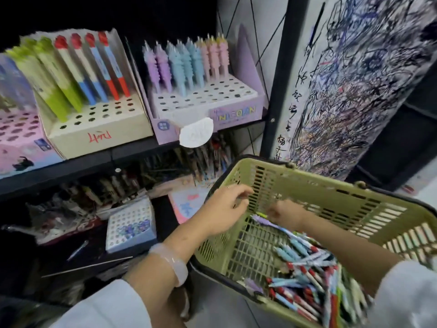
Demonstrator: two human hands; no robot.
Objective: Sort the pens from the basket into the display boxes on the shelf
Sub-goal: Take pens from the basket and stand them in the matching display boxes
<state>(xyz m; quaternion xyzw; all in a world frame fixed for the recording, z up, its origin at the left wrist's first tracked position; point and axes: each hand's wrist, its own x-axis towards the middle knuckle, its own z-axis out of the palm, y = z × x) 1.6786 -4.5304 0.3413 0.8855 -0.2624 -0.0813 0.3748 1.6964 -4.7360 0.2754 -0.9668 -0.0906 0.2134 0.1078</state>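
Over the near-left rim of the green basket (331,192) the left hand (222,209) hangs with its fingers loosely curled and spread, their tips touching the slatted inner wall; whether they pinch anything there is too blurred to tell. Just beyond those fingertips, to the right and deeper in the basket, the right hand (287,213) reaches down with its fingers bent under and hidden from view; a lilac ribbed pen (260,220) and a sliver of green lie right at its knuckles, but whether the fingers grip either one I cannot tell. Behind the right wrist, toward the near corner of the basket, the loose pens (312,287) lie heaped; blue ribbed ones, red-and-white ones, some green. Well above the fingers of both hands, on the upper shelf (132,153), stand the display boxes; the lilac unicorn box (236,112) holds lilac, blue and pink ribbed pens upright in its back rows, its front holes bare; left of it the cream box (101,132) holds green, blue and red flat pens in its rear holes; a pink box (19,138) sits at the far left edge. Left of the left wrist, which wears a pale bangle (170,261), a small blue box (131,229) with holes sits on the lower shelf.
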